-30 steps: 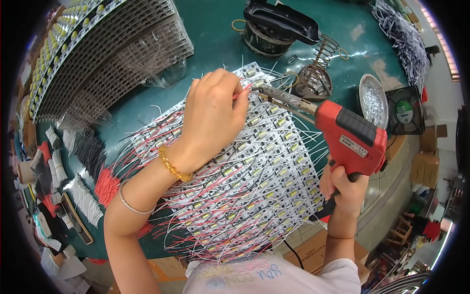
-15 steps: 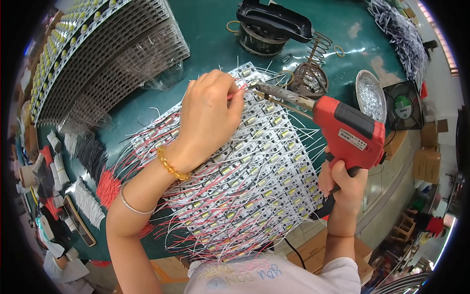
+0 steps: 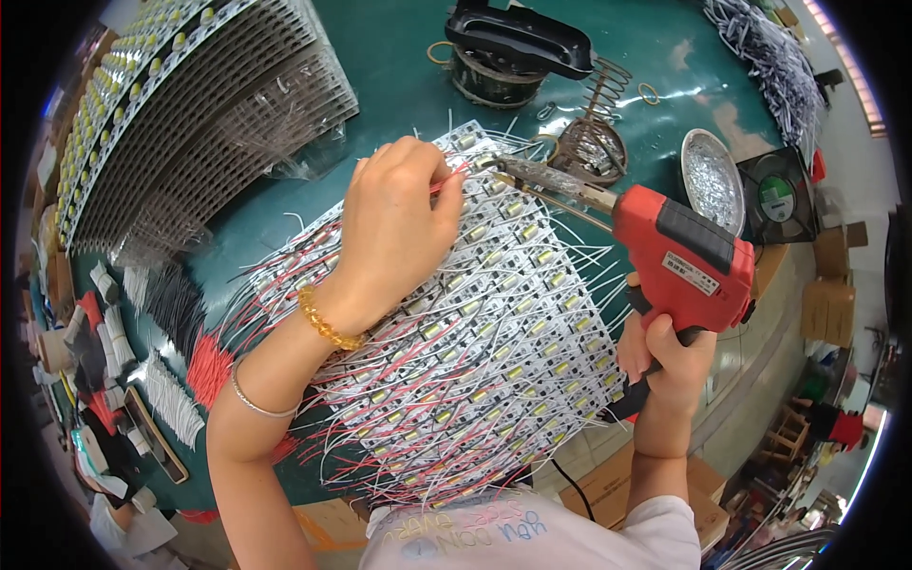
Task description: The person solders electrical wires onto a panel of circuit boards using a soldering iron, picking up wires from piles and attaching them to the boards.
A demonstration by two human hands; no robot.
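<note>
My left hand point(image 3: 402, 214) pinches a red wire point(image 3: 450, 179) at the far end of a white circuit board panel point(image 3: 560, 356). Rows of small yellow parts cover the panel, with many red and white wires trailing over it. In my right hand point(image 3: 665, 353) is a red and black soldering gun point(image 3: 686, 249), gripped by its handle. Its tip reaches left to the board's far end, close by the left fingertips. Whether tip and wire touch, I cannot tell.
Behind the panel stand a wire-coil soldering iron stand point(image 3: 594, 142) and a black tray point(image 3: 518, 38) on a round base. A metal dish point(image 3: 711, 180) sits to the right beside a black fan point(image 3: 777, 198). At left are stacked boards point(image 3: 204, 123) and bundles of red wires point(image 3: 209, 369).
The soldering gun's body has shifted slightly right, and its tip now sits a little farther from my left fingertips. My left hand has moved slightly left, still pinching the wire.
</note>
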